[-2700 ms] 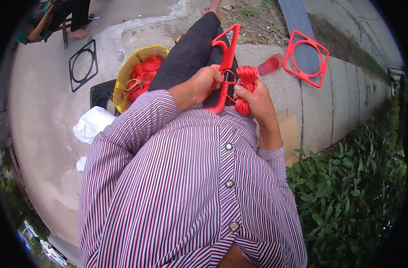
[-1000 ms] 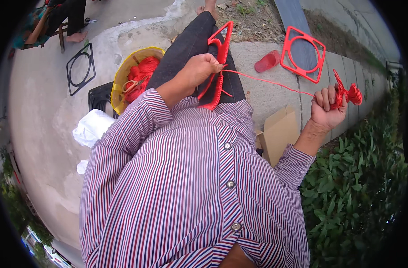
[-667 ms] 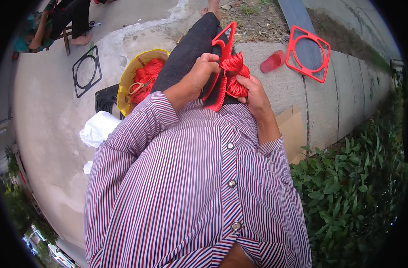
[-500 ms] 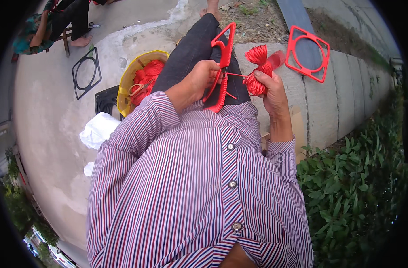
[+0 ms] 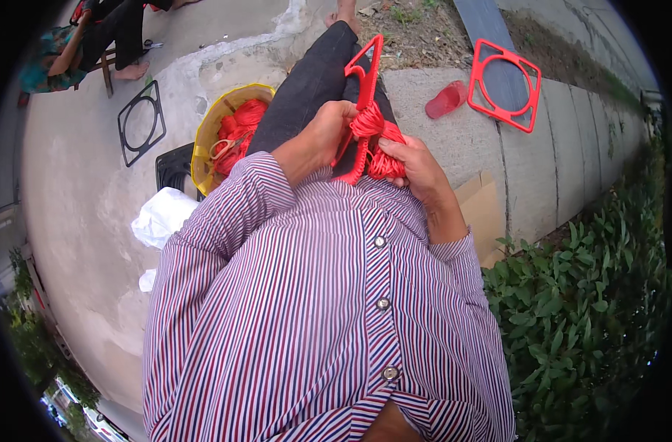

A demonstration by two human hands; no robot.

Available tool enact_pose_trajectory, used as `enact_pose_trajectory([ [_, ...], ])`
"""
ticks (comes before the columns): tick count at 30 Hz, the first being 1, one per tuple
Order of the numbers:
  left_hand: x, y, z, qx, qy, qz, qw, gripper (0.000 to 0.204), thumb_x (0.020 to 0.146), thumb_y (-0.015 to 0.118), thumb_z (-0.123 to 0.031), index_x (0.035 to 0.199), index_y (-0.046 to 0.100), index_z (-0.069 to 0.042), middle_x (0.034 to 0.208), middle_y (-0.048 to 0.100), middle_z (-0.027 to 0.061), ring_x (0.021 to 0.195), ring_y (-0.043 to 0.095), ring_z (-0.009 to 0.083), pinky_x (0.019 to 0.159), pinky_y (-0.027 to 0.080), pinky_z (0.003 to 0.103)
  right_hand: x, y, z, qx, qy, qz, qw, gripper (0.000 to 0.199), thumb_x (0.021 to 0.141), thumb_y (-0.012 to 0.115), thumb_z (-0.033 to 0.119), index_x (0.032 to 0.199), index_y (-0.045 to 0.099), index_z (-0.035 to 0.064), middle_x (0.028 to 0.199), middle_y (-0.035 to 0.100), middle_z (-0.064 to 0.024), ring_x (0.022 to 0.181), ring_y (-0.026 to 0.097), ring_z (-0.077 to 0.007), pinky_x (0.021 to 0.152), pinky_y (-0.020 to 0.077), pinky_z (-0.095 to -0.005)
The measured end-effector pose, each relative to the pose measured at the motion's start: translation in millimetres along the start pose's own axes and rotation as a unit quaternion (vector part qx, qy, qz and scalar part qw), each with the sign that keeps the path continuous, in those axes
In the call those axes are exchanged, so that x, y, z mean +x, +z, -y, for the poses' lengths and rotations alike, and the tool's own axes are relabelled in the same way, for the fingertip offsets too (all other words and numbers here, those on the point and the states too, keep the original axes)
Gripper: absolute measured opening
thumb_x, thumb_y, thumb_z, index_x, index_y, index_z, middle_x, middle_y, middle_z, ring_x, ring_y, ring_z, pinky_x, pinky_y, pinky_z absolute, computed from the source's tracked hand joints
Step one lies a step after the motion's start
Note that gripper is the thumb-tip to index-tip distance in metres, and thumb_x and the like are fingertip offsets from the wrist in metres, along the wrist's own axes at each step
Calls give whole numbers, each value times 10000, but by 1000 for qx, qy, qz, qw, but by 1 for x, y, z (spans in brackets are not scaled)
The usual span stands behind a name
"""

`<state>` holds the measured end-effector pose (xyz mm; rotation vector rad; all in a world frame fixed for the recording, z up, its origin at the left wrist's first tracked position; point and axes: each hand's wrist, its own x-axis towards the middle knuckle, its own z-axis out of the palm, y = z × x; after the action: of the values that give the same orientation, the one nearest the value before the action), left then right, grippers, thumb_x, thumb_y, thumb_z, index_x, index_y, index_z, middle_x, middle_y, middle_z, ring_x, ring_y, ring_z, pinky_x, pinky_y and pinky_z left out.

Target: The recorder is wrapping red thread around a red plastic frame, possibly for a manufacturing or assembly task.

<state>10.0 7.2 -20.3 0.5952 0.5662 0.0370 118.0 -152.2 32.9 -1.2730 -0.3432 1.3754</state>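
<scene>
A red frame (image 5: 375, 59) stands tilted over my lap, its lower edge wrapped with red cord. My left hand (image 5: 328, 131) is closed on the frame's left side, the fingertips partly hidden behind it. Against the frame's right side, my right hand (image 5: 413, 163) grips a bundle of red cord (image 5: 384, 144), thumb on top. The bundle is pinched at its middle and flares at both ends; it covers part of the frame.
Left of my leg, a yellow container (image 5: 203, 147) holds red cord and scissors (image 5: 224, 149). Beside it lie a black frame (image 5: 141, 124) and a white bag (image 5: 163, 216). At right are another red frame (image 5: 529, 121), a red slipper (image 5: 446, 101) and bushes (image 5: 564, 317). A person (image 5: 63, 55) sits far left.
My right hand has brought the cord bundle left and slightly down, up to the frame. The stretch of cord between them no longer shows. My left hand stays on the frame.
</scene>
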Motion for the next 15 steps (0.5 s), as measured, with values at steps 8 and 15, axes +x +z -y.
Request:
enact_pose_trajectory([
  [8,0,-8,1,58,3,-38,998,239,761,441,-101,949,569,-27,832,613,87,763,560,182,759,455,295,-16,-31,14,82,-136,-161,974,184,893,574,209,855,587,29,632,559,-2,444,430,-62,408,322,-212],
  [15,-1,-3,1,72,10,-54,996,209,748,457,-97,933,541,-50,801,586,55,732,532,162,699,428,277,-91,-139,62,241,-314,-59,917,228,962,477,251,825,511,72,504,299,17,424,258,-88,424,197,-252],
])
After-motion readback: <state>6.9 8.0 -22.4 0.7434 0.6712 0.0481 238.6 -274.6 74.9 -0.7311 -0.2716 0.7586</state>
